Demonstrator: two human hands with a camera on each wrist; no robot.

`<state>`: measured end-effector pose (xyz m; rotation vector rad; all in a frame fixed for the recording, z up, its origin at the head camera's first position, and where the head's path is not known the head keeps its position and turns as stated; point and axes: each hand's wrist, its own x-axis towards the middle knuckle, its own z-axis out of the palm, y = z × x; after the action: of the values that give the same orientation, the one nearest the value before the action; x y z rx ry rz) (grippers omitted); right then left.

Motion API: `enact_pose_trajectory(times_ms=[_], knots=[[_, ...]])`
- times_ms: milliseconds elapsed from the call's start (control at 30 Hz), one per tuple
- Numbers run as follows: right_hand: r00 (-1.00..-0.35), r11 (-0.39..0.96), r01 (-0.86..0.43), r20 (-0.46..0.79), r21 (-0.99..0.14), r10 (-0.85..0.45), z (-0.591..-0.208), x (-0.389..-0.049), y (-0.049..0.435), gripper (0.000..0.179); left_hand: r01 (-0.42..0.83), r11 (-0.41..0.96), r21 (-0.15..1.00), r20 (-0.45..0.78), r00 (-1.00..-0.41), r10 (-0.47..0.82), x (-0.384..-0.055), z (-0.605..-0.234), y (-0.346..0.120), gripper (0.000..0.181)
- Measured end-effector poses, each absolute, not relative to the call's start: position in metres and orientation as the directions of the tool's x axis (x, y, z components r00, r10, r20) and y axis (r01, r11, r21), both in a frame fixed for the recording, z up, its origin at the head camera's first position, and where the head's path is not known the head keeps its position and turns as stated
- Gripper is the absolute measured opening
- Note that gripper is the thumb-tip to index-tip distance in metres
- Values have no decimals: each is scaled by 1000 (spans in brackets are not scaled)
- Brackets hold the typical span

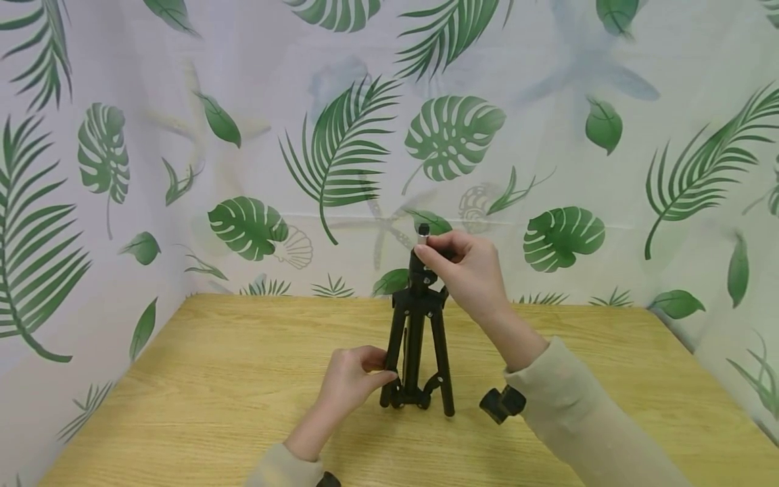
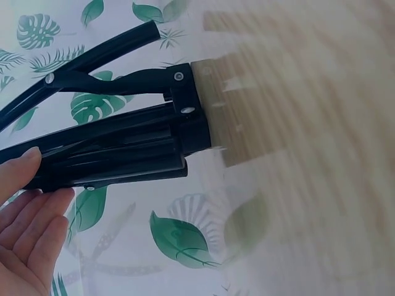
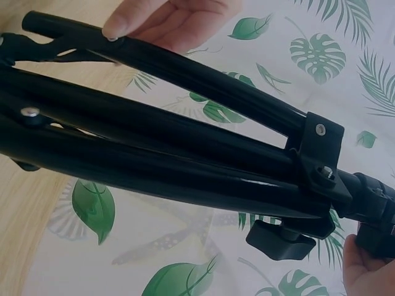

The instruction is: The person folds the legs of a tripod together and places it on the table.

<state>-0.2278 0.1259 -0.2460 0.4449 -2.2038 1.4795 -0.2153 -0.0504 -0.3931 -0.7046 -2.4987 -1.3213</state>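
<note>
Mid-surface [image 1: 213, 392], a black tripod [image 1: 414, 345] is upright; can't tell if its base touches the wood. L hand [image 1: 351, 373] pinches 1 leg [image 1: 395, 336] nr its lower end, thumb opp. fingers. R hand [image 1: 473, 270] grips the tripod head [image 1: 416, 262], just below the black-tipped pin [image 1: 423, 230].

I'm facing a pale cloth [image 1: 548, 138] that is hanging behind the yellowish wood-grained table [image 1: 213, 379] and running along its left and right sides. Across it I'm seeing printed greenery: a feathery palm frond [image 1: 341, 143] is curving beside a broad, slotted monstera leaf [image 1: 455, 137]. I'm also making out a faint bluish starfish [image 1: 589, 76] at upper right and a pale shell outline [image 1: 295, 247] lower left.
</note>
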Motion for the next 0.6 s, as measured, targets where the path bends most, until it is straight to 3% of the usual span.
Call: enact_pose_trajectory(times_ms=[600], knots=[[-846, 374, -499, 533, -782, -13, -246, -227, 127, 22, 517, 489, 702, 431, -856, 285, -219, -394, -39, 17]])
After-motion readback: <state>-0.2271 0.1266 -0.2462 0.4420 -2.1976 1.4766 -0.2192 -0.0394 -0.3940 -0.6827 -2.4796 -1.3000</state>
